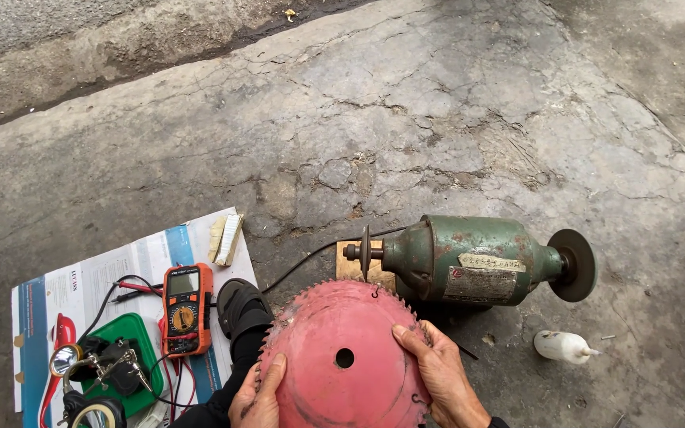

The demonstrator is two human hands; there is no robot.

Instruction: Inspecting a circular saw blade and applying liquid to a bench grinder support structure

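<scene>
Both hands grip the red saw blade (342, 361): left hand (257, 400) and right hand (443, 376) closed on opposite edges. Blade held just in front of the green grinder (469, 260); multimeter (186, 307) well left of the grinder.

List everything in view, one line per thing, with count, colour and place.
saw blade: one, red, toothed, centre hole, held flat at bottom centre
bench grinder: one, green, on a wooden block right of centre
multimeter: one, orange and black, on the printed sheet
printed sheet: one, white and blue, on the ground at left
clip stand with magnifier: one, metal, lower left
sandal: one, black, beside the blade
squeeze bottle: one, white, lying right of the blade
ground: cracked grey concrete
left hand: on the blade's left edge
right hand: on the blade's right edge
</scene>
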